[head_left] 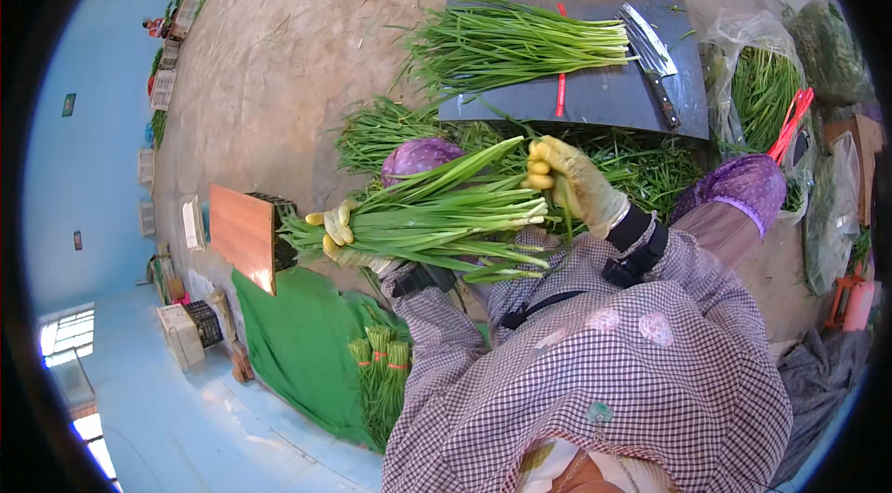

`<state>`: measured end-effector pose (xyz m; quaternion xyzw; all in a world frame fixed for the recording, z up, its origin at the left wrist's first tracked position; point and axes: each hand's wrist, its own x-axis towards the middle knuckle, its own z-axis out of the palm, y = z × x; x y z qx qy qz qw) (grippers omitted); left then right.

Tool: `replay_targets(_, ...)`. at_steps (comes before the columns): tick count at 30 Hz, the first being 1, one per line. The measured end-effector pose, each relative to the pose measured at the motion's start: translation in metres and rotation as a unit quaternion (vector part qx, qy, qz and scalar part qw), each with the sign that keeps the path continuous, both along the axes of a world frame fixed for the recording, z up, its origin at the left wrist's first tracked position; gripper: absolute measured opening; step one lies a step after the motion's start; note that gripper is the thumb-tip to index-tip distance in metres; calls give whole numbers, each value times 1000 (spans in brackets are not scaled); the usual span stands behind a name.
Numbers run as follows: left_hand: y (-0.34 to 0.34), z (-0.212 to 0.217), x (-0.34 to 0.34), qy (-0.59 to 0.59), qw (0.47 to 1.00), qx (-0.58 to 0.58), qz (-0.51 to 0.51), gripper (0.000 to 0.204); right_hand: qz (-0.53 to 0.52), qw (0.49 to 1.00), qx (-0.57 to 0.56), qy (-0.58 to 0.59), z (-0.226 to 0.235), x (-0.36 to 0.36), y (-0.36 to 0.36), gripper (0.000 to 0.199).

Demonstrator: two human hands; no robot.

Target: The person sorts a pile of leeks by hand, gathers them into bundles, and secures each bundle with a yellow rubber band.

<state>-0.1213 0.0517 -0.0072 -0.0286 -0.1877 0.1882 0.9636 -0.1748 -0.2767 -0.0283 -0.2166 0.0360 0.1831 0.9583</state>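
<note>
A loose bunch of garlic chives (437, 219) lies across my lap area, its pale stem ends pointing right. My left hand (336, 225), in a yellowed glove, is closed around the leafy end. By the stem ends, my right hand (571, 179), gloved too, has its fingers curled in, with thin chive leaves showing at the fist. Ahead, a dark board (576, 103) bears a bigger pile of chives (520, 42) lying over a red strap (561, 93). A knife (652, 56) with a black handle rests at the board's right, beside the stem ends.
Loose greens (641, 172) cover the floor below the board. A plastic bag of chives (764, 89) stands right, near red ties (792, 124) at my knee. Tied bundles (381, 372) stand beside a green cloth (288, 344); a brown panel (243, 231) leans on a dark crate at left.
</note>
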Motion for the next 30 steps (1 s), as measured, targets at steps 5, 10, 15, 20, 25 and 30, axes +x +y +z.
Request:
replay_targets(5, 10, -5, -4, 40, 999, -9, 13, 39, 21, 936, -349, 34, -20, -11, -49, 42)
replay_targets(10, 1, -3, -1, -11, 1000, 20, -2, 38, 194, 947, -243, -76, -19, -18, -18, 42)
replay_targets(15, 2, 9, 1, -39, 996, 82, 2, 33, 107, 982, -159, 1, -5, -12, 18, 27)
replay_targets(20, 33, 25, -16, 66, 890, 386, -235, 22, 52, 900, -403, -157, 4, -16, 13, 29)
replay_targets(25, 23, 4, 0, -3, 976, 215, -44, 32, 37, 992, -98, 67, 4, -12, 33, 29)
replay_targets(30, 3, -6, 7, -72, 986, 148, -29, 42, -146, 967, -200, -62, -3, -12, 38, 27)
